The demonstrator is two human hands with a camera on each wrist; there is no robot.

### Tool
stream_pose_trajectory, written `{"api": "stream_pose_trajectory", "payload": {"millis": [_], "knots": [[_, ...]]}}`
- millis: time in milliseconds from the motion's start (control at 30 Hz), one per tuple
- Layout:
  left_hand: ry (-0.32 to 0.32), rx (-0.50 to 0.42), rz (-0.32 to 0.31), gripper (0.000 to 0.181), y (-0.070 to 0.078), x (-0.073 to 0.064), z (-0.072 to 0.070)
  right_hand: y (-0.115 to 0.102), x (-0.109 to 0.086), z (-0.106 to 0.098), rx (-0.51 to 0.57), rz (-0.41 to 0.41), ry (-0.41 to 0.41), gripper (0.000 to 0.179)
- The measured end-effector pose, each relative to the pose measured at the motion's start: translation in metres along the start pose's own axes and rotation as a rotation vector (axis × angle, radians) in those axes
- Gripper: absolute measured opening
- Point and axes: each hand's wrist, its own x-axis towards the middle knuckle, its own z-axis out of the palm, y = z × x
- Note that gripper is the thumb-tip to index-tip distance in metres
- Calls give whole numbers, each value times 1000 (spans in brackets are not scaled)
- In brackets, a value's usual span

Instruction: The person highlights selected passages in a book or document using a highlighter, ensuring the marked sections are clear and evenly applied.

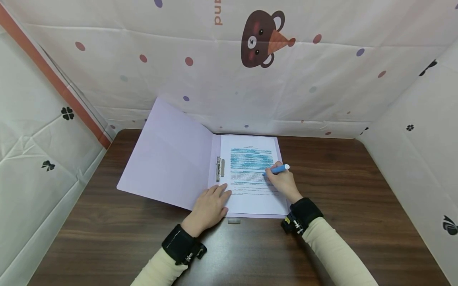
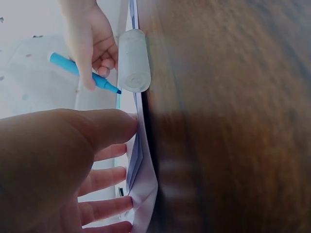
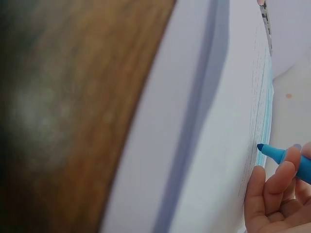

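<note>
A blue highlighter (image 1: pixel 280 169) is pinched in my right hand (image 1: pixel 285 183), its tip at the text on the printed sheet (image 1: pixel 255 204). Blue marking covers many of the sheet's lines, densest in the upper half. In the right wrist view the highlighter's dark tip (image 3: pixel 260 146) meets the page near the printed lines. My left hand (image 1: pixel 210 206) rests with fingers spread on the sheet's lower left and the folder's edge. The sheet lies in an open lilac folder (image 1: pixel 171 155), beside a metal clip (image 1: pixel 218 169) along the spine.
The folder's cover leans up to the left on the brown wooden table (image 1: pixel 340 171). A small grey tab (image 1: pixel 234 221) sits at the folder's front edge; a pale cylinder (image 2: pixel 134 60) shows there in the left wrist view. Patterned cloth (image 1: pixel 200 79) hangs behind and at both sides.
</note>
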Motion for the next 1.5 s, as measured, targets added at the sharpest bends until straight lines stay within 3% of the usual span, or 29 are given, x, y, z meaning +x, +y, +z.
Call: {"api": "stream_pose_trajectory", "payload": {"millis": [800,1267,1500], "knots": [[-5,-2,2,48,-1,0,-1,4,3,0,-9,-46,7,25],[-24,-25,-12,48,1,0,-4,2,1,-3,-10,-27,-4,22],[-1,-17,-7,48,0,0,-2,2,1,-5,-12,-4,6,23]]}}
